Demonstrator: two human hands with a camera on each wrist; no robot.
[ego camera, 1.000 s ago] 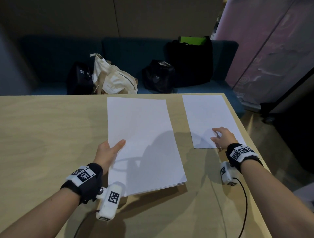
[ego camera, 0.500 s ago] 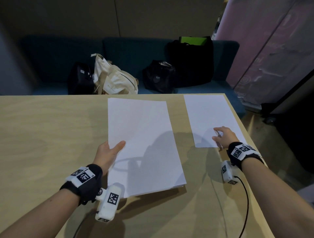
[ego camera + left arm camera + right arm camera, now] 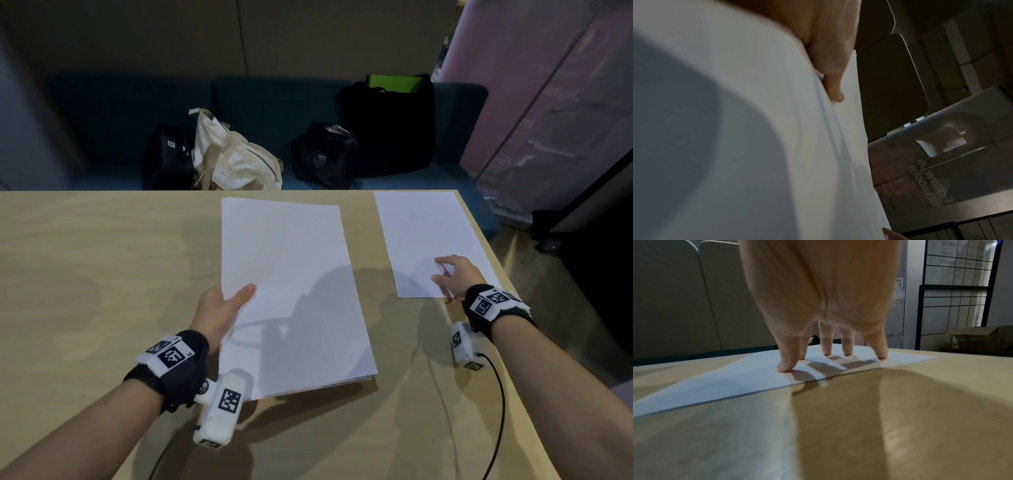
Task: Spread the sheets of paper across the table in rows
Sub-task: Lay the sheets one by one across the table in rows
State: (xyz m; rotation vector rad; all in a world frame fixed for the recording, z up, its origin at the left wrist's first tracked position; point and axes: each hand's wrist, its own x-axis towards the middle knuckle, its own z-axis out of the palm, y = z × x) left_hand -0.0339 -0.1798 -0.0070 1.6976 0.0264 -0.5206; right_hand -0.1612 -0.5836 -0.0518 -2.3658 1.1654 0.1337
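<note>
A stack of white sheets (image 3: 294, 298) is held above the wooden table (image 3: 85, 274) at its middle. My left hand (image 3: 222, 305) grips the stack's left edge, thumb on top and fingers hidden beneath; the left wrist view shows the thumb (image 3: 835, 87) lying on the paper (image 3: 735, 146). A single white sheet (image 3: 424, 236) lies flat at the table's far right corner. My right hand (image 3: 452, 274) rests its fingertips (image 3: 785, 368) on that sheet's (image 3: 725, 382) near edge, fingers straight and spread.
The table's right edge (image 3: 513, 308) runs close beside the single sheet. Beyond the far edge stands a dark sofa (image 3: 274, 102) with a cream tote (image 3: 236, 161) and black bags (image 3: 390, 126). Cables trail from both wrist cameras over the near table.
The right hand with the single sheet has barely shifted. The left hand keeps its hold on the stack, which stays in place.
</note>
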